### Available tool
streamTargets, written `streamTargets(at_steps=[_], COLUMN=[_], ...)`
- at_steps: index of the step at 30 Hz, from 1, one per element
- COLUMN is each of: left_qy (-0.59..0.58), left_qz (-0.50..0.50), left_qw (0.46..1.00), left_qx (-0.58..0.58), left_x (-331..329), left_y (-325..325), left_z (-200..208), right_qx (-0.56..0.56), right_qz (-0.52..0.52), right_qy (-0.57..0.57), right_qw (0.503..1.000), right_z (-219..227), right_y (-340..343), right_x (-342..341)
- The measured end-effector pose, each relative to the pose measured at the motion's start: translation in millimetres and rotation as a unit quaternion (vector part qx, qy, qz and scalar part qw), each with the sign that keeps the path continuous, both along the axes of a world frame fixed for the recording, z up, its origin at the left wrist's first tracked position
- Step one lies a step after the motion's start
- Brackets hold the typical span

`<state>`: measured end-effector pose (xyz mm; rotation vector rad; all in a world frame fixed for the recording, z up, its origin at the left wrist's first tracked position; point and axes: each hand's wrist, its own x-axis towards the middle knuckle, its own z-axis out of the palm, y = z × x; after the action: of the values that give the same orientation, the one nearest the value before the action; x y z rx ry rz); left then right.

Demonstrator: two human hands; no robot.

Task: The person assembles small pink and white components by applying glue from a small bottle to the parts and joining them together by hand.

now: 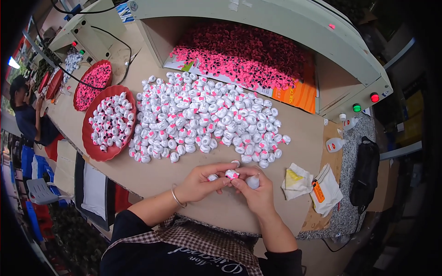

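Observation:
My left hand (pixel 202 183) is closed, with its thumb and fingers pinching a small round white piece with a pink patch (pixel 232 174). A second white piece (pixel 212 177) is tucked among its fingers. My right hand (pixel 258 195) meets it, thumb against the pink-patched piece. A smooth, translucent white rounded thing (pixel 252 181), perhaps a small bottle, is held in its curled fingers; the rest of it is hidden. Beyond both hands spreads a large pile of similar white pieces (pixel 198 110), many with pink patches.
A red scalloped tray (pixel 87 142) of white pieces stands left; another red tray (pixel 76 102) holds pink bits. More pink bits (pixel 239 55) fill the pale machine's opening (pixel 258 11). Rightward are folded cloths (pixel 328 191), white bottles (pixel 335 144) and a black pouch (pixel 365 172). A person (pixel 30 110) sits far left.

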<state>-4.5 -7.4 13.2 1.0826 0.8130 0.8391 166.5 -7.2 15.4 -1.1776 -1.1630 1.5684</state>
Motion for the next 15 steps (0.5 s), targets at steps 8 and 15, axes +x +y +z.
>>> streamTargets(at_steps=[8,15], left_qy=[-0.030,-0.046], left_qz=[0.005,0.012], left_qw=[0.997,0.995], left_qx=[-0.077,-0.087], left_x=[-3.9,-4.9], left_y=[2.4,-2.9], left_z=[-0.5,-4.6], right_qx=[0.042,0.102], right_qz=[0.020,-0.002], right_qy=[-0.005,-0.032], right_qw=[0.999,0.994], right_z=[0.5,-5.4], right_y=[-1.4,-6.2], right_x=[1.3,-4.1])
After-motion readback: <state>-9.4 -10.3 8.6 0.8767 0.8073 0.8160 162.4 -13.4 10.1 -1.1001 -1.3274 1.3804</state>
